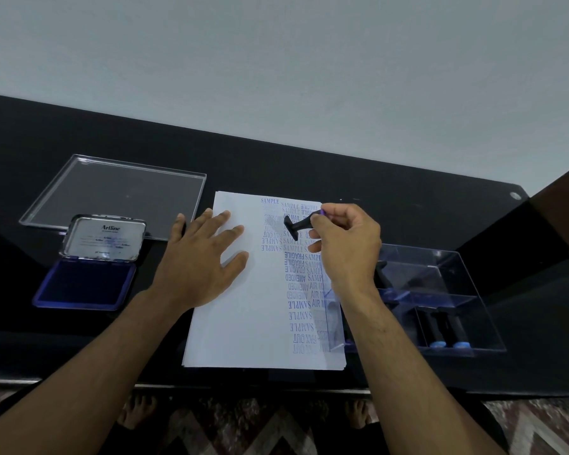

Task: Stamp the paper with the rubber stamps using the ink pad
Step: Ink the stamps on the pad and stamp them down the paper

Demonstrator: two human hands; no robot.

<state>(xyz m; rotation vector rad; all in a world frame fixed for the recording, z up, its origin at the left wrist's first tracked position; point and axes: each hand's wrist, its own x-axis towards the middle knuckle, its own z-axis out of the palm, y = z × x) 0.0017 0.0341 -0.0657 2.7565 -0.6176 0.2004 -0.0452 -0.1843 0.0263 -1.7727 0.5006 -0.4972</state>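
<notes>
A white sheet of paper (243, 316) lies on the black table, its right half covered with several blue stamp prints such as SAMPLE, FRAGILE and FAX OUT. My left hand (201, 261) rests flat on the paper's upper left edge, fingers spread. My right hand (345, 244) grips a black rubber stamp (295, 227) by its handle, tilted sideways just above the prints near the top of the sheet. The blue ink pad (86, 287) lies open at the left, its metal lid (107, 239) standing up behind it.
A clear plastic lid (112, 195) lies at the back left. To the right of the paper a clear plastic box (440, 300) holds several more black stamps. The table's front edge (276, 387) runs just below the paper; bare feet show on the patterned floor beneath.
</notes>
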